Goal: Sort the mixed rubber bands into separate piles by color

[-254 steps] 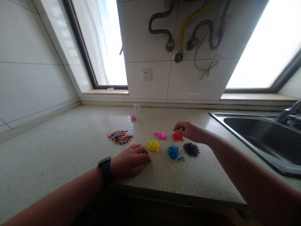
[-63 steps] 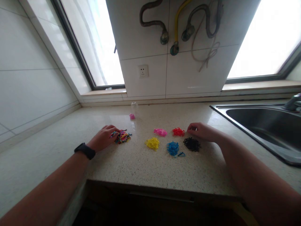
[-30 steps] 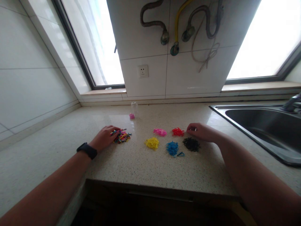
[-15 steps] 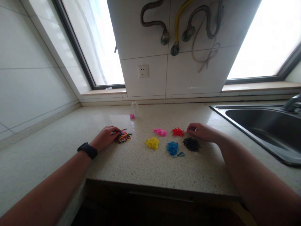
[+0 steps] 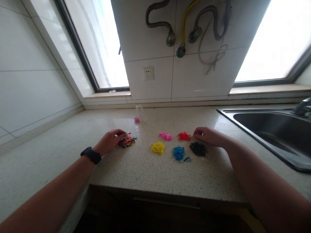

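Note:
My left hand (image 5: pixel 113 139) is at the left edge of a mixed pile of small coloured rubber bands (image 5: pixel 126 141). Its fingers are pinched together and touch the pile; what lies between them is hidden. My right hand (image 5: pixel 204 136) rests on the counter with curled fingers, thumb and forefinger close together, just right of a red pile of bands (image 5: pixel 184 136). Whether it holds anything is too small to tell. Between the hands lie pink bands (image 5: pixel 166 136), yellow bands (image 5: pixel 157 148) and blue bands (image 5: pixel 178 153). Black bands (image 5: pixel 198 149) lie just below my right hand.
A clear container (image 5: pixel 139 111) and a pink cap-like piece (image 5: pixel 136 120) are at the back of the speckled counter (image 5: pixel 136 171). To the right is a steel sink (image 5: pixel 225 115) with a faucet (image 5: pixel 302 106). A socket (image 5: pixel 148 73) and hoses are on the tiled wall.
My left fingers have shifted very slightly at the mixed pile. My right hand and the sorted colour piles look unchanged.

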{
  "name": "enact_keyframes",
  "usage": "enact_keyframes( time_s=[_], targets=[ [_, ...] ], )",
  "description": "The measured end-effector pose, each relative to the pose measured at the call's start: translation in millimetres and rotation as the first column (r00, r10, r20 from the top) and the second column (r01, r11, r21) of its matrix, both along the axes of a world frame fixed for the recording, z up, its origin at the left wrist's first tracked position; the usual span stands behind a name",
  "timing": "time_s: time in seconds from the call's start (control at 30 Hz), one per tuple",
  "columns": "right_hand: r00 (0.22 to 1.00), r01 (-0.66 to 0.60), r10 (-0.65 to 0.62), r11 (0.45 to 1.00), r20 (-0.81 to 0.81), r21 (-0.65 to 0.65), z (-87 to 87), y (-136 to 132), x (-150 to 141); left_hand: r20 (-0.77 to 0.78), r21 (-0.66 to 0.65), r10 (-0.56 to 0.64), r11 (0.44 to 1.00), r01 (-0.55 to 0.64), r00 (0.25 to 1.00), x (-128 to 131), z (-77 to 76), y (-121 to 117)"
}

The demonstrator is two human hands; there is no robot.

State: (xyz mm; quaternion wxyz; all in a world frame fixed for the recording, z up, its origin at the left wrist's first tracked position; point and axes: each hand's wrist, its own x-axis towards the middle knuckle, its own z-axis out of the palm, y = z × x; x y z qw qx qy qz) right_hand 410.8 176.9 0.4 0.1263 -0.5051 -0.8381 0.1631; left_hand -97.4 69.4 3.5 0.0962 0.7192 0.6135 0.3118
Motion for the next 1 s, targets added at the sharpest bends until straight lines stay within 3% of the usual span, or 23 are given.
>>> enact_keyframes(
  time_s=[0.5, 1.0],
  targets=[
    [1.000, 0.011, -0.011, 1.000, 0.003, -0.001, 1.8, -2.0, -1.3, 0.019, -0.005, -0.014, 1.000, 0.014, 1.000, -1.3, -6.5, 2.9],
    [1.000, 0.000, 0.000, 1.000, -0.010, -0.008, 2.6, -3.4, -2.0, -0.001, 0.017, -0.038, 0.999, 0.038, 0.999, 7.4, 2.7, -3.8]
  ],
)
